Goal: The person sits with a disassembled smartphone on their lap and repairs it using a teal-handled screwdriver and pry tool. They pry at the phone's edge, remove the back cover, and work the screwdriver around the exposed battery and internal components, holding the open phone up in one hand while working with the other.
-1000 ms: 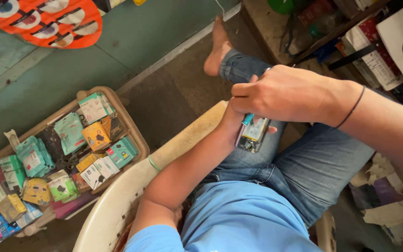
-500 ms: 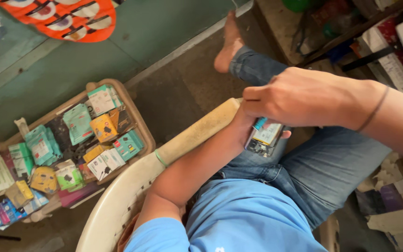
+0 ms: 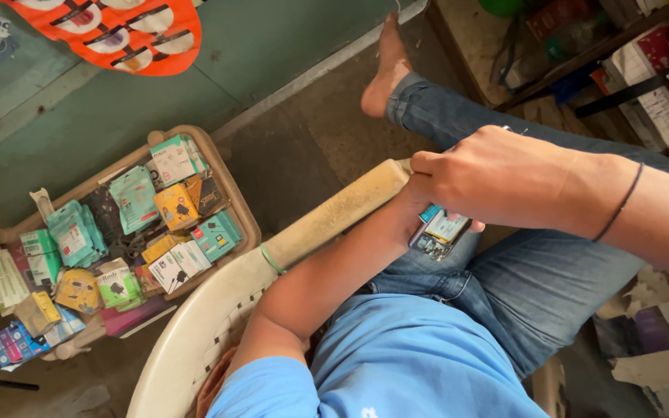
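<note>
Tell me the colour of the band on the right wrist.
Black: a thin band around the right wrist, clearest in the head view.

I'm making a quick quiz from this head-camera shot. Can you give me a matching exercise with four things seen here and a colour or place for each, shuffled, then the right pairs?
Things:
1. small device
2. basket of packets
3. thin band
4. plastic chair

Descriptions:
A. dark, around the right wrist
B. cream, its armrest under the left forearm
C. held over the lap between the left hand and the right hand
D. on the floor, left of the chair

Pairs: 1-C, 2-D, 3-A, 4-B
</note>
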